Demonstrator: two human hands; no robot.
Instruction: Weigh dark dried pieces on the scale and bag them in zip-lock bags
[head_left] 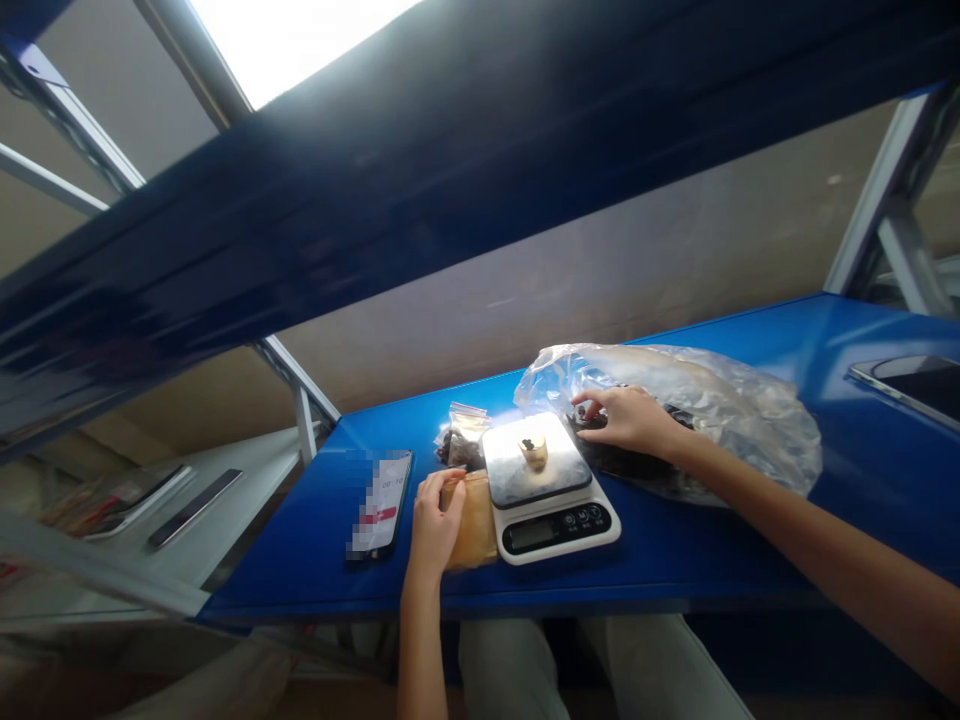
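My left hand (pixel 436 520) is curled round a small amber-coloured packet (pixel 476 522) lying on the blue shelf just left of a white kitchen scale (pixel 551 500). A small tan cup-like piece (pixel 534 450) stands on the scale's steel plate. My right hand (pixel 630 418) reaches into a large clear plastic bag (pixel 712 400) behind the scale, its fingers pinched on dark pieces (pixel 630 462) inside the bag. A small clear zip bag with dark contents (pixel 461 440) lies behind the scale's left corner.
A phone (pixel 380 500) lies screen-up on the blue shelf (pixel 750 545) left of my left hand. Another phone or tablet (pixel 911 382) rests at the far right. A dark blue shelf beam (pixel 450 180) runs overhead. Flat dark devices (pixel 195 508) lie on a grey shelf at the left.
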